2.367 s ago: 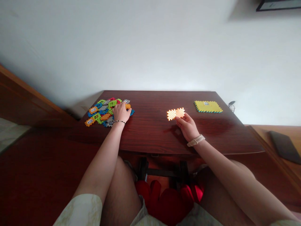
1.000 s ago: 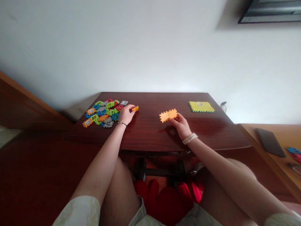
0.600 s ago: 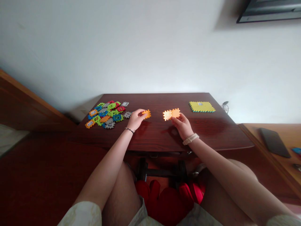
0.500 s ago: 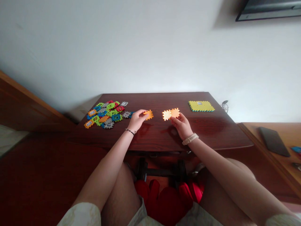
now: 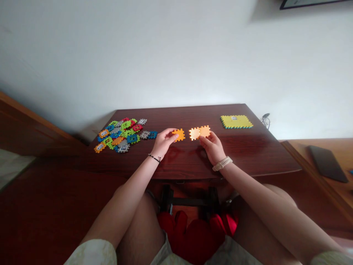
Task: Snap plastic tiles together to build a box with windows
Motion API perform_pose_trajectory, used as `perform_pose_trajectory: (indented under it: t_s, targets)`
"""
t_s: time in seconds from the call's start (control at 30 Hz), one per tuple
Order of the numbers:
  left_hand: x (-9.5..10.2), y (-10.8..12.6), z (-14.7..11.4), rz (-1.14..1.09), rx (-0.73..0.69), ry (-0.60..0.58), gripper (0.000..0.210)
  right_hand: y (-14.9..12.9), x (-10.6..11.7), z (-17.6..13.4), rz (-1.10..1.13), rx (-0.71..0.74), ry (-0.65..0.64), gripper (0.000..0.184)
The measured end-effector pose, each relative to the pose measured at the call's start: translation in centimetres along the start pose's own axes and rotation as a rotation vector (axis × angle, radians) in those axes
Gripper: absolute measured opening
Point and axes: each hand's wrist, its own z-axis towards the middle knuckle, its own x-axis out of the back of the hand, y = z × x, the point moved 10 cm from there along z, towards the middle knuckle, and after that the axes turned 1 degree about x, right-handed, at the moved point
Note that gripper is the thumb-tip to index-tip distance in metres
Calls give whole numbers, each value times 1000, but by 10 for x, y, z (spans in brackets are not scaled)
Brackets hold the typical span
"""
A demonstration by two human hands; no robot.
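My left hand (image 5: 163, 142) pinches a single orange interlocking tile (image 5: 179, 135) with toothed edges. In my right hand (image 5: 213, 147) are two joined orange tiles (image 5: 199, 133), side by side and gripped near their lower edge; the left one has a patterned surface. A small gap separates the single tile from the joined pair, both held above the dark table (image 5: 190, 162). Left of my left hand lies a loose pile of colored tiles (image 5: 121, 132) in green, blue, red, grey and orange, several with window shapes.
Yellow toothed panels (image 5: 236, 122), with a teal layer beneath, lie at the table's back right. A cable (image 5: 265, 119) hangs past the right edge. A dark flat device (image 5: 327, 163) rests on the wooden surface at far right. The wall stands directly behind the table.
My left hand has moved slightly right with its orange tile, narrowing the gap to the joined pair. My right hand stays nearly in place. The camera view has shifted a little.
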Motion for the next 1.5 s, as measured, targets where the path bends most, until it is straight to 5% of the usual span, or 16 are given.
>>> perform_pose_trajectory:
  t_s: [0.73, 1.5]
  targets:
    - [-28, 10, -4, -60, 32, -187, 51, 5, -1, 4, -29, -11, -8, 45]
    - [-32, 1, -8, -198, 146, -178, 45, 2, 3, 3, -109, 45, 0, 47]
